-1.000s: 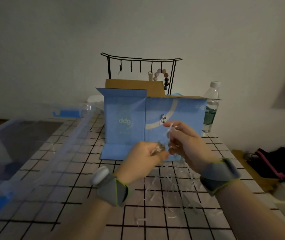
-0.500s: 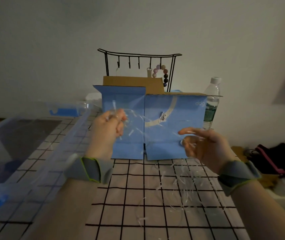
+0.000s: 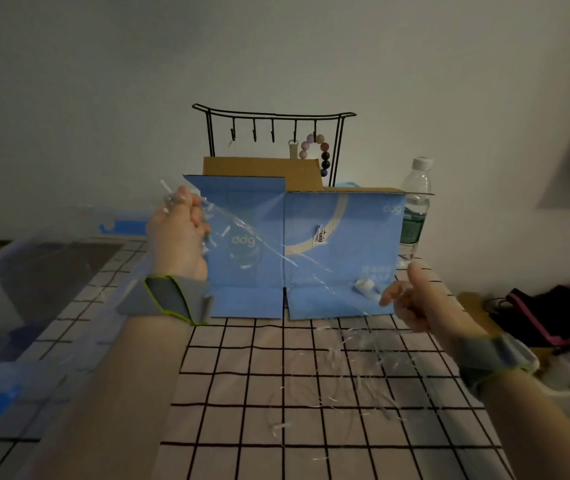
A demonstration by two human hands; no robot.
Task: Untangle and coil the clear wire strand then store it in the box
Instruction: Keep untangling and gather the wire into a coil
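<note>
The clear wire strand (image 3: 269, 249) stretches in a slant from upper left to lower right in front of the blue cardboard box (image 3: 345, 251). My left hand (image 3: 179, 233) is raised and grips a bunch of the strand in its curled fingers. My right hand (image 3: 411, 299) is lower, at the right, and pinches the strand's other part. More loops of clear wire (image 3: 352, 372) hang and lie tangled on the checked tabletop below my right hand. The box stands open at the top, in the middle of the table.
A clear plastic bin with blue clips (image 3: 44, 271) fills the left side. Behind the box stands a black wire hook rack (image 3: 273, 116) with a bead bracelet (image 3: 321, 154). A water bottle (image 3: 415, 209) stands right of the box. Dark clutter (image 3: 553, 313) lies off the table's right edge.
My hands have moved apart: the left rose up and to the left, the right dropped down and to the right. The strand between them has been pulled out long and taut.
</note>
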